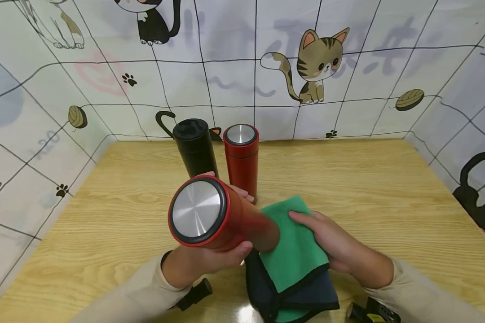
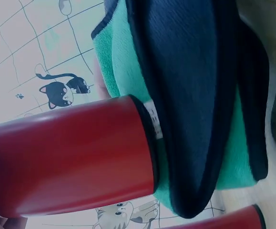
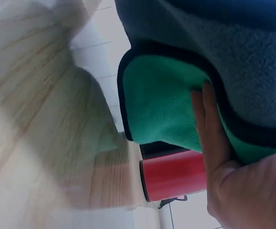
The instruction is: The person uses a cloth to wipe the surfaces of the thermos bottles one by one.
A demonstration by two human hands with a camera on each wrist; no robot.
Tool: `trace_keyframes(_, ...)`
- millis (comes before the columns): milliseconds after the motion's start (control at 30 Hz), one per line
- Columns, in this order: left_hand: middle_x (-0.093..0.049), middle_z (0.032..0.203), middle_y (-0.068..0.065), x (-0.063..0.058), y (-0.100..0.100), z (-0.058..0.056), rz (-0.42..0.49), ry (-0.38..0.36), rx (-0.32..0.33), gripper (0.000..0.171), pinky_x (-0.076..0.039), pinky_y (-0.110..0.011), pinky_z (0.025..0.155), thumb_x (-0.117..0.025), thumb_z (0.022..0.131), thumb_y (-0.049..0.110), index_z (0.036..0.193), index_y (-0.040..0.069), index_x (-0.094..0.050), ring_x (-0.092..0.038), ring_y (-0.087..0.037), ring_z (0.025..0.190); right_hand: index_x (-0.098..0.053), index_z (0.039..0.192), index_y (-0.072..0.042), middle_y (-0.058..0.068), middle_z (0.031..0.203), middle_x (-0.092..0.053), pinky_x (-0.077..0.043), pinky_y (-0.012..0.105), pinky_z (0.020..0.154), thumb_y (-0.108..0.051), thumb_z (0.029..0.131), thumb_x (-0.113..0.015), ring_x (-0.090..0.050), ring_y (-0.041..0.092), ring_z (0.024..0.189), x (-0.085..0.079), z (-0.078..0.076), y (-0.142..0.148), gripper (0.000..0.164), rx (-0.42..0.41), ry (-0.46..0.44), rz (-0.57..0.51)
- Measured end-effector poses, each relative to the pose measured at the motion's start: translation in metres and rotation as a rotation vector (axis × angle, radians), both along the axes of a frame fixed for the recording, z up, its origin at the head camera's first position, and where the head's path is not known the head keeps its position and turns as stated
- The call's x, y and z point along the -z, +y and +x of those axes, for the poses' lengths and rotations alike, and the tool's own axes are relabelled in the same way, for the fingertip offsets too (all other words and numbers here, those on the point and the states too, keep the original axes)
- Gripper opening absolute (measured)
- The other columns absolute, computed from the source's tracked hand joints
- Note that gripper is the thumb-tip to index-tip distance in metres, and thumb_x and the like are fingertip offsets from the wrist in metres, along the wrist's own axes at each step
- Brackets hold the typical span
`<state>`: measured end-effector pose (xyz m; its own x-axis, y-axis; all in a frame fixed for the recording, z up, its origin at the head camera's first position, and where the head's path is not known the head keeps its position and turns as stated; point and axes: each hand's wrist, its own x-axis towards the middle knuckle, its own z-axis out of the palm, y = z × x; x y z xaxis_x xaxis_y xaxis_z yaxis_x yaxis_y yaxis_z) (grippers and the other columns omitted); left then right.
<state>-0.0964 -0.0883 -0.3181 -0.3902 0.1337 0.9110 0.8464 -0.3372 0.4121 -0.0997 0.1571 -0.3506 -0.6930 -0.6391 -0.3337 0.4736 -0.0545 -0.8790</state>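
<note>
My left hand [image 1: 212,260] grips a red thermos flask [image 1: 246,222], tilted so that its silver-topped lid faces the head camera. In the left wrist view the far, black-rimmed end of this flask [image 2: 76,157] meets the cloth. The cloth [image 1: 293,246] is green on one face and dark blue on the other, with black edging, and hangs in folds. My right hand [image 1: 339,244] holds it against the flask's lower end, thumb on the green face. In the right wrist view, fingers [image 3: 211,124] lie on the green side of the cloth [image 3: 161,100].
A second red flask [image 1: 242,163] and a black flask [image 1: 196,150] stand upright behind the held one, on the wood-grain table [image 1: 368,179]. A cat-patterned sheet [image 1: 226,85] walls the back and sides. Dark wrist gear [image 1: 380,312] shows by the right sleeve.
</note>
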Motion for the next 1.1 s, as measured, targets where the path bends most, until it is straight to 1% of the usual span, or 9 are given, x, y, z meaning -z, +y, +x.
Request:
trace_keyframes(200,-0.063,0.124,-0.012,0.0,0.0,0.002,0.015,-0.012,0.053,0.092,-0.051,-0.034,0.102,-0.076,0.083,0.018,0.149,-0.006,-0.015,-0.064,-0.021,0.114,-0.054,0.129,-0.011,0.001,0.113,-0.071,-0.059,0.036,0.09,-0.04,0.107,-0.043,-0.072,0.018,0.102,0.002,0.002,-0.003,0.038,-0.015,0.016,-0.01)
trace_keyframes(300,-0.063,0.124,-0.011,-0.005,-0.005,0.0,0.035,-0.005,0.016,0.091,-0.052,-0.035,0.101,-0.076,0.083,0.018,0.148,-0.005,-0.016,-0.065,-0.022,0.113,-0.05,0.135,-0.009,0.002,0.117,-0.07,-0.058,0.037,0.091,-0.037,0.106,-0.045,-0.071,0.019,0.105,0.003,0.004,-0.006,0.041,-0.033,0.0,-0.019)
trace_keyframes(467,-0.066,0.12,-0.008,-0.016,-0.031,-0.005,0.012,-0.05,-0.126,0.074,-0.055,-0.033,0.097,-0.077,0.084,0.026,0.138,-0.005,-0.036,-0.067,-0.021,0.108,-0.043,0.144,-0.005,0.002,0.124,-0.066,-0.056,0.037,0.095,-0.032,0.105,-0.048,-0.068,0.018,0.111,0.005,0.007,-0.008,0.047,-0.054,-0.011,-0.017)
trace_keyframes(567,-0.069,0.113,-0.011,-0.023,-0.05,-0.01,0.066,-0.058,-0.223,0.064,-0.058,-0.032,0.092,-0.081,0.081,0.026,0.123,-0.009,-0.046,-0.071,-0.022,0.101,-0.042,0.143,-0.008,0.001,0.124,-0.065,-0.056,0.037,0.094,-0.03,0.105,-0.049,-0.067,0.017,0.111,0.005,0.01,-0.007,0.045,-0.041,0.002,-0.039)
trace_keyframes(733,-0.068,0.1,-0.017,-0.033,-0.081,-0.023,0.26,-0.122,-0.36,0.066,-0.06,-0.031,0.084,-0.086,0.072,0.014,0.118,-0.009,-0.045,-0.071,-0.026,0.09,-0.035,0.148,-0.008,0.001,0.128,-0.063,-0.055,0.038,0.095,-0.028,0.105,-0.049,-0.066,0.018,0.114,0.008,0.011,-0.009,0.049,-0.058,0.01,-0.065)
trace_keyframes(800,-0.066,0.101,-0.016,-0.035,-0.094,-0.029,0.283,-0.169,-0.422,0.066,-0.059,-0.029,0.085,-0.084,0.071,0.011,0.12,-0.007,-0.044,-0.068,-0.026,0.092,-0.03,0.151,-0.006,0.002,0.129,-0.063,-0.055,0.039,0.095,-0.028,0.104,-0.051,-0.066,0.019,0.114,0.011,0.008,-0.009,0.056,-0.065,0.012,-0.029)
trace_keyframes(867,-0.065,0.105,-0.014,-0.032,-0.107,-0.037,0.255,-0.207,-0.494,0.065,-0.057,-0.028,0.087,-0.08,0.072,0.008,0.124,-0.005,-0.042,-0.066,-0.025,0.097,-0.027,0.152,-0.003,0.006,0.13,-0.062,-0.056,0.04,0.095,-0.027,0.104,-0.052,-0.066,0.021,0.114,0.013,0.002,-0.006,0.059,-0.072,0.04,0.03)
trace_keyframes(933,-0.063,0.111,-0.011,-0.026,-0.121,-0.045,0.193,-0.249,-0.555,0.065,-0.054,-0.028,0.09,-0.075,0.073,0.005,0.128,-0.003,-0.04,-0.063,-0.025,0.102,-0.03,0.15,-0.003,0.009,0.13,-0.062,-0.057,0.039,0.093,-0.025,0.103,-0.054,-0.066,0.022,0.113,0.014,-0.005,-0.002,0.057,-0.075,0.127,0.133)
trace_keyframes(1100,-0.058,0.123,-0.006,-0.003,-0.148,-0.07,0.032,-0.411,-0.657,0.071,-0.051,-0.028,0.093,-0.073,0.076,-0.001,0.138,0.008,-0.038,-0.057,-0.025,0.113,-0.047,0.139,-0.008,0.013,0.125,-0.063,-0.057,0.033,0.082,-0.023,0.1,-0.061,-0.065,0.023,0.109,0.012,-0.022,0.009,0.044,-0.042,0.55,0.492)
